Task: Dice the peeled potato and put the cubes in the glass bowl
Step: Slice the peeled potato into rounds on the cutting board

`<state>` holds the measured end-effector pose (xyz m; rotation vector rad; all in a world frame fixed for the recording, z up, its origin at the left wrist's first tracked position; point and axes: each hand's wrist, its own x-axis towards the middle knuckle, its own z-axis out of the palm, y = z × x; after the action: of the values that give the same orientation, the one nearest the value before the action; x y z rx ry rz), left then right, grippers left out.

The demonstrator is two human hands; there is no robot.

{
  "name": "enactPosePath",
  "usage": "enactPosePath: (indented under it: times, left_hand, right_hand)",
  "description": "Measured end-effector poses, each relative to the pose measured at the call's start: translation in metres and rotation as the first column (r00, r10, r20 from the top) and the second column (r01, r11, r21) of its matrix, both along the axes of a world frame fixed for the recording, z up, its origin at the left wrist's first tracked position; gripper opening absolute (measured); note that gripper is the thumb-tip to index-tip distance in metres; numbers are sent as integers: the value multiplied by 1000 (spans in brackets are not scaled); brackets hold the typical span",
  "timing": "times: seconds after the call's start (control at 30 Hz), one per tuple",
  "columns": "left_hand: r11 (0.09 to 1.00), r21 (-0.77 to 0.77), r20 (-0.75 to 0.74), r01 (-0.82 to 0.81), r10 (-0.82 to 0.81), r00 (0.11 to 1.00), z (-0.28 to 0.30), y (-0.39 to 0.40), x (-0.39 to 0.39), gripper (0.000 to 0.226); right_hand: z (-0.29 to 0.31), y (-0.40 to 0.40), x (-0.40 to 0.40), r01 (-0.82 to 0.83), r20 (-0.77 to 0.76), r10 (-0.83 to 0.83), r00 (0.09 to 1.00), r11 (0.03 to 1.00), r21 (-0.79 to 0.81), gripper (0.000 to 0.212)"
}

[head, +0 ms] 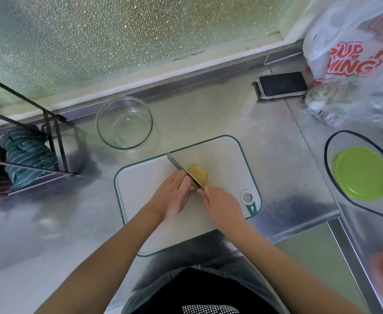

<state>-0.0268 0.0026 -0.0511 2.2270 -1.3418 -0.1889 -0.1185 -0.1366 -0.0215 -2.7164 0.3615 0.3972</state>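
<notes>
Potato [199, 173] on the board [145, 189], our knife [183, 169] across it.
Firm, wet, slippery: our left hand [176, 196] steadies its seven-o'clock end, fingers fairly straight; right hand [223, 205] grips the handle; bowl [124, 123] at ten.

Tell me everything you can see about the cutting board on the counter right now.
The white rectangular plastic cutting board with a teal rim lies flat and slightly askew on the steel counter, just in front of the empty clear glass bowl. Its corners are rounded, and one right-hand corner has a round hole with a teal tab. The peeled yellow potato rests on it under the knife blade. Both hands work above it; its near edge overhangs the counter front.
</notes>
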Motion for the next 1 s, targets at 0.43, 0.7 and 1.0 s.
enactPosePath:
  times: [0.43,0.7,1.0]
  left_hand:
    - [993,61,106,98,-104,989,-3,14,2,18]
    - [995,64,192,81,-92,977,-8,18,-10,17]
    - [997,43,208,58,-66,976,-12,22,-15,17]
  right_hand:
    - [20,-9,-22,319,-27,-329,944,890,325,26]
    - [29,9,-27,153,50,-177,983,937,315,37]
    - [27,25,-34,100,130,-126,984,977,189,64]
